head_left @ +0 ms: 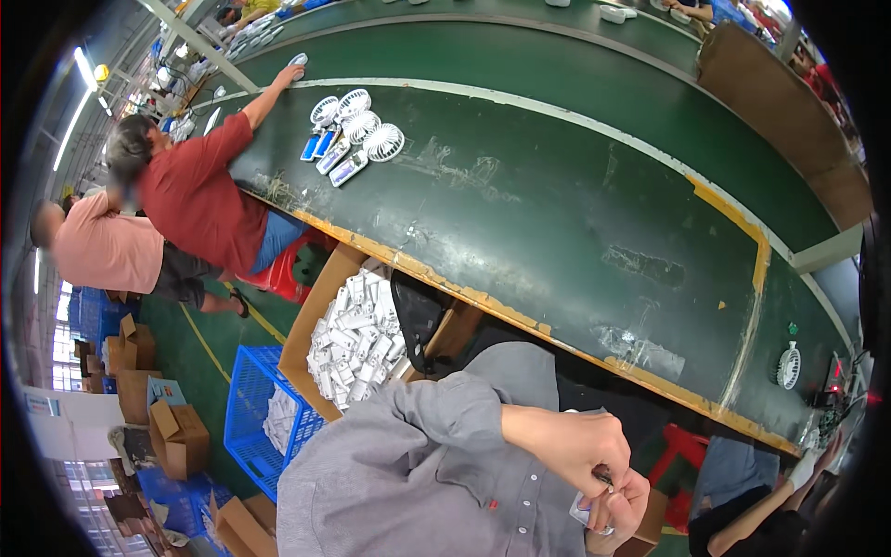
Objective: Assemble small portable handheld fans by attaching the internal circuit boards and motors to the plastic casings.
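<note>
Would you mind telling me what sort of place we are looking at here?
Most likely a factory assembly line: a long green conveyor belt carries small white handheld fans, workers sit along it, and a cardboard box of white parts stands beside the bench.

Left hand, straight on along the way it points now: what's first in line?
Most likely the right hand. The left hand points down-right, its fingertips already at the small white part both hands pinch below the green table's edge. Depth is unclear.
</note>
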Action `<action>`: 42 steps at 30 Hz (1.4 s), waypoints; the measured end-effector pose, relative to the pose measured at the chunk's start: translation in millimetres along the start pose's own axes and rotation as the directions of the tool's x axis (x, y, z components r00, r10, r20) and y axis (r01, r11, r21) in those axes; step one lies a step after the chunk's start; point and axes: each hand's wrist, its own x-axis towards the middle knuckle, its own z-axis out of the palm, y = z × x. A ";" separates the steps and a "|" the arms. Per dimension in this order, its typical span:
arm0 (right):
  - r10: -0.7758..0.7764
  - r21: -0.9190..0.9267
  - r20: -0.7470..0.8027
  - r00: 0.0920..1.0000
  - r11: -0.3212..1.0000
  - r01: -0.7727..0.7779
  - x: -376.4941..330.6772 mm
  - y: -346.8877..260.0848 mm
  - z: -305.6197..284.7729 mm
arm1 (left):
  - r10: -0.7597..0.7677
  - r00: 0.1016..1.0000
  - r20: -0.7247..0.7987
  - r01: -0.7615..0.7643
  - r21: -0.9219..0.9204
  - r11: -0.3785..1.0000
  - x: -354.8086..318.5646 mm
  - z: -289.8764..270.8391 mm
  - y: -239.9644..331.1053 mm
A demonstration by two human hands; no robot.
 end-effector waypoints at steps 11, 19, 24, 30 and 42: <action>-0.016 -0.325 -0.240 0.971 0.943 -0.065 -26.2 20.3 -36.0 | -0.012 0.919 -0.395 0.205 0.452 0.868 -4.0 -61.7 -17.1; 0.062 -0.138 -0.837 0.544 0.938 -0.319 -169.8 201.7 -330.0 | -0.187 0.801 -0.569 0.109 -0.168 0.980 -0.6 -97.2 -20.8; -0.213 -0.493 -0.858 0.467 0.596 -0.634 -109.7 180.5 -271.6 | -0.337 0.865 -0.371 0.140 -0.467 0.873 17.2 -73.9 -16.8; -0.617 -0.383 -0.174 0.768 0.760 0.524 42.5 65.9 -72.9 | -0.297 0.955 -0.016 0.278 -0.311 0.909 43.8 -20.3 -13.0; -0.546 -0.484 0.006 0.838 0.731 0.480 128.4 54.7 -12.9 | -0.299 0.916 -0.267 0.229 -0.263 0.937 11.7 -86.3 2.2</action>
